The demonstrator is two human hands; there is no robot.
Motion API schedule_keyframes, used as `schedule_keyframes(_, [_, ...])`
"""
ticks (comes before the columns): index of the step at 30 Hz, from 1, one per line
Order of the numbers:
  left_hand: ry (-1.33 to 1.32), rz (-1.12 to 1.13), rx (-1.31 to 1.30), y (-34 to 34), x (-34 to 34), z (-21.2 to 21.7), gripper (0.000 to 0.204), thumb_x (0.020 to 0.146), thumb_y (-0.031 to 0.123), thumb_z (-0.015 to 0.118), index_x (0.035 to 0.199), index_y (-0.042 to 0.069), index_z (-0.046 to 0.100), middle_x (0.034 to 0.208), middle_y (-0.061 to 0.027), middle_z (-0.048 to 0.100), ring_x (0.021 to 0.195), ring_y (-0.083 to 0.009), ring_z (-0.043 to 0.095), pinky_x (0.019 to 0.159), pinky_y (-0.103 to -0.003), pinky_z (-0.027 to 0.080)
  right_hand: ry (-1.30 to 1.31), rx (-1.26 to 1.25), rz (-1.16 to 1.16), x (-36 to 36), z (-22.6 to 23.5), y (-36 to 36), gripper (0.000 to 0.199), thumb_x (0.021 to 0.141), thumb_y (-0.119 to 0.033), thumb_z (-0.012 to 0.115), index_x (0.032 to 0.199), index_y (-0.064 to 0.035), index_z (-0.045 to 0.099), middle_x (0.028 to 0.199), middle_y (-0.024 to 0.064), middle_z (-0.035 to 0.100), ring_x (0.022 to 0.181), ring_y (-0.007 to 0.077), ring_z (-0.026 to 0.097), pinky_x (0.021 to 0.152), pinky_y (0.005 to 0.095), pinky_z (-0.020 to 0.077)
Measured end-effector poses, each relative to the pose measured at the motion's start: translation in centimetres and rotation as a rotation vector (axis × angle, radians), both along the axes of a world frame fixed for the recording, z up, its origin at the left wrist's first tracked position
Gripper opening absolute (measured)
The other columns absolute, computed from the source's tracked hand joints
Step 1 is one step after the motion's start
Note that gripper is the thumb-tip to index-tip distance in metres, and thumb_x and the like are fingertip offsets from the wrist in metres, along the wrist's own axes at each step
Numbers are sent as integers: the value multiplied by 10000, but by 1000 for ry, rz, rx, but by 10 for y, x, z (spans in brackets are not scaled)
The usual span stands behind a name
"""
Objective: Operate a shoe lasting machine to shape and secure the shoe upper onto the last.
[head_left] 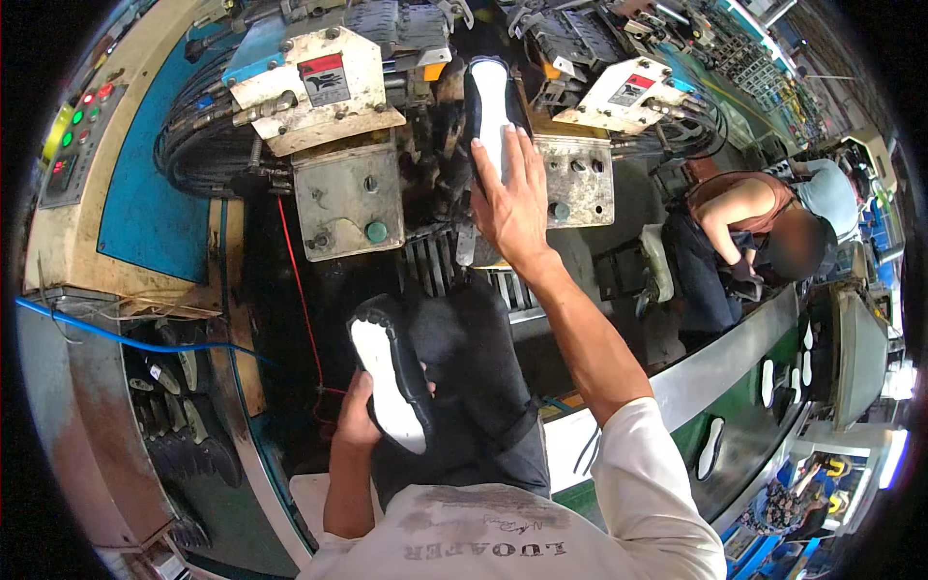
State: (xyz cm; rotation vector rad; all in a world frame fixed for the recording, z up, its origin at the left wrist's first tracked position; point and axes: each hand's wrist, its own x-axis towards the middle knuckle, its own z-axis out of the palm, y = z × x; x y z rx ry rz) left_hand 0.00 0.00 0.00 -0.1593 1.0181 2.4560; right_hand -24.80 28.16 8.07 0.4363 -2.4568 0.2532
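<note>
Black-and-white shoe (390, 375), blue panel (155, 184), green belt (742, 408)

Right hand (508, 201) outstretched, left hand (357, 416) curled

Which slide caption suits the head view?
Left hand holds a white-soled shoe; right hand touches another at the machine.

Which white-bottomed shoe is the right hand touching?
The shoe at the machine, with the right hand laid on it. Another shoe, lower in view, is in the left hand; other white-bottomed pieces lie on the green conveyor.
</note>
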Motion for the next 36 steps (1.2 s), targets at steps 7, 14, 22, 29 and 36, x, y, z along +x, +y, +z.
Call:
schedule_keyframes(7, [-218, -20, -204, 36, 10, -9, 716, 1096, 538, 433, 1532, -31, 442, 1344, -279, 664, 1078, -445, 744, 997, -539, 599, 76, -50, 61, -32, 6, -5, 601, 926, -177, 691, 1512, -108, 576, 1548, 332, 475, 1483, 491, 419, 1262, 563, 312])
schedule_keyframes(14, [-336, -143, -370, 60, -13, -7, 778, 1057, 346, 607, 1693, 46, 273, 1612, -174, 468, 1469, -271, 472, 1203, -422, 398, 136, -20, 34, -127, 13, -3, 543, 969, -197, 610, 1506, -121, 591, 1547, 341, 490, 1480, 478, 441, 1269, 542, 312])
schedule_keyframes(22, [-408, -173, -497, 73, -34, -43, 943, 1006, 377, 668, 1725, 25, 171, 1674, -219, 398, 1496, -319, 449, 1238, -415, 350, 250, -36, -4, -164, 30, -14, 455, 1016, -203, 530, 1453, -138, 641, 1500, 329, 550, 1442, 469, 484, 1258, 539, 326])
schedule_keyframes(29, [-317, -187, -573, 89, -26, -53, 924, 1012, 387, 673, 1705, -9, 209, 1682, -218, 382, 1525, -310, 407, 1264, -391, 304, 270, 0, -28, -158, 56, -20, 442, 1021, -202, 524, 1439, -136, 650, 1489, 348, 556, 1450, 473, 484, 1256, 539, 330])
schedule_keyframes(36, [47, -285, -838, 121, -14, -100, 954, 1041, 490, 646, 1686, -49, 193, 1675, -335, 349, 1589, -398, 330, 1291, -422, 263, 152, 26, -28, -128, 52, 2, 582, 940, -142, 621, 1522, -129, 595, 1562, 331, 492, 1508, 469, 425, 1285, 522, 303])
